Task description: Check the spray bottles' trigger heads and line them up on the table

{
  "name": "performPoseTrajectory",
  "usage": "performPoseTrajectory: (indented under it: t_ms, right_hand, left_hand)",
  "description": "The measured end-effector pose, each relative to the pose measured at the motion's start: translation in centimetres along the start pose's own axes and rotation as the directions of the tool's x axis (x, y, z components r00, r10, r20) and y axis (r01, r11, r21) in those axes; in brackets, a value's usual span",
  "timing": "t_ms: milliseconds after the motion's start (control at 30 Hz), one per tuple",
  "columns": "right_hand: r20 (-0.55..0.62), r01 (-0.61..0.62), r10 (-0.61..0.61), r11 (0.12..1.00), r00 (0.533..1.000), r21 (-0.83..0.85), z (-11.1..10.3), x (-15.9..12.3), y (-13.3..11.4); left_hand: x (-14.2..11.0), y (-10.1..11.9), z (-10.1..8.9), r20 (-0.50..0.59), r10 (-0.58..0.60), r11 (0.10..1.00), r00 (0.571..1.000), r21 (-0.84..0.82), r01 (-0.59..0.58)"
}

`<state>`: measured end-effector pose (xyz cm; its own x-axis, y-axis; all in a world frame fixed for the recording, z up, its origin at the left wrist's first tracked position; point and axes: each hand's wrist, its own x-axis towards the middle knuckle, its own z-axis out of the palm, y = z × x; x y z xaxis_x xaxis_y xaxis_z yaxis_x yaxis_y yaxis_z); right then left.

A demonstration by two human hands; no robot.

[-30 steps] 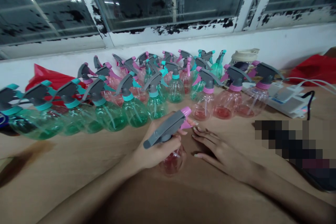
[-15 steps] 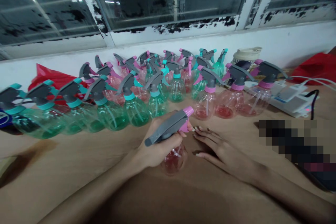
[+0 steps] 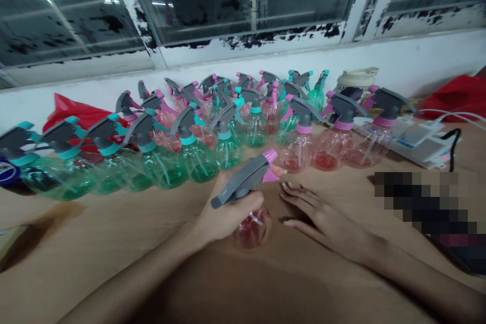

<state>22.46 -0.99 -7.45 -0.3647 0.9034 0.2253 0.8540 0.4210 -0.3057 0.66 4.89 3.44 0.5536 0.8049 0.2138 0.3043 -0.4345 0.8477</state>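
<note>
My left hand [image 3: 231, 210] is wrapped round the neck of a spray bottle [image 3: 248, 230] with a clear pinkish body, a grey head and a pink nozzle and trigger. The index finger reaches out by the trigger; the nozzle points away to the right. Red-tinted liquid shows inside the bottle, which looks upright on the table. My right hand [image 3: 322, 217] rests palm down on the tabletop to the right of it, fingers stretched out and holding nothing. Just beyond the hands stand green spray bottles [image 3: 197, 162] with turquoise collars and pink spray bottles [image 3: 296, 154] with pink collars.
More spray bottles crowd the back by the white wall [image 3: 413, 58]. Red plastic bags [image 3: 68, 116] [image 3: 455, 98] lie at both sides. A white power strip [image 3: 421, 144] with cables sits at the right, near a pixelated dark object [image 3: 425, 212]. A cream-topped container [image 3: 357, 78] stands behind.
On the held bottle's trigger, the left index finger has straightened outward and the spray head has shifted slightly. The right hand has stayed flat in place.
</note>
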Motion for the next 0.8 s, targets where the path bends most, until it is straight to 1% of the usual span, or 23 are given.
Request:
performPoseTrajectory:
  t_ms: [67,167,267,433,567,800]
  right_hand:
    - [0.002,-0.006,0.006,1.0,1.0,0.009,-0.09,0.0,-0.03]
    - [0.009,-0.011,0.011,1.0,1.0,0.023,-0.23,0.0,-0.04]
    - [0.01,-0.007,0.007,0.999,1.0,0.035,-0.27,0.01,0.03]
    - [0.013,-0.002,0.002,1.0,1.0,0.022,-0.13,-0.02,0.21]
    - [-0.003,-0.001,0.001,0.999,1.0,0.048,-0.05,-0.09,0.26]
    - [0.0,-0.011,0.011,0.996,1.0,0.088,-0.2,-0.13,0.17]
  left_hand:
    - [0.03,0.19,0.03,-0.005,0.036,0.999,0.999,-0.009,-0.036]
    - [-0.04,0.31,0.15,-0.053,0.081,0.997,0.995,0.022,-0.08]
    - [-0.17,0.29,0.29,-0.068,0.103,0.994,0.992,0.046,-0.1]
    - [-0.3,0.31,0.39,-0.059,0.076,0.997,0.995,0.03,-0.075]
    - [-0.24,0.3,0.34,-0.058,0.093,0.996,0.994,0.014,-0.092]
    - [-0.22,0.2,0.26,-0.041,0.068,0.997,0.997,0.046,-0.066]
